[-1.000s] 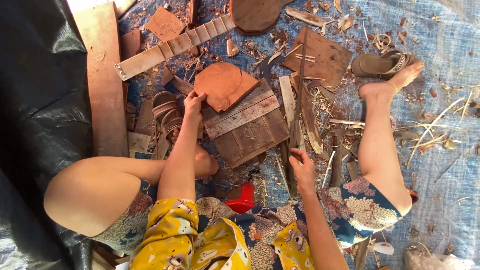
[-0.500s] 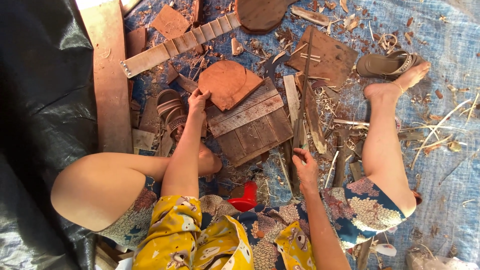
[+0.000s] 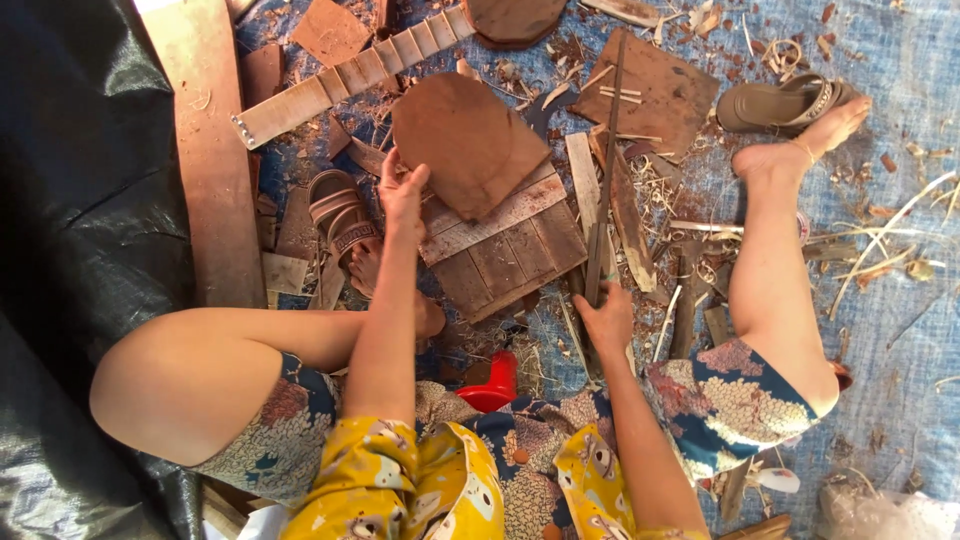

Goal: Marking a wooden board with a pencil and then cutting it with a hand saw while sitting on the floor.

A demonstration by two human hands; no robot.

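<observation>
Top: your yellow patterned fabric top (image 3: 400,480) has short sleeves, leaving both arms bare.
Bottoms: your dark blue floral shorts (image 3: 720,400) carry cream and rust blooms.
Hands (image 3: 403,190): yours are bare, ungloved.
Feet: bare.
</observation>
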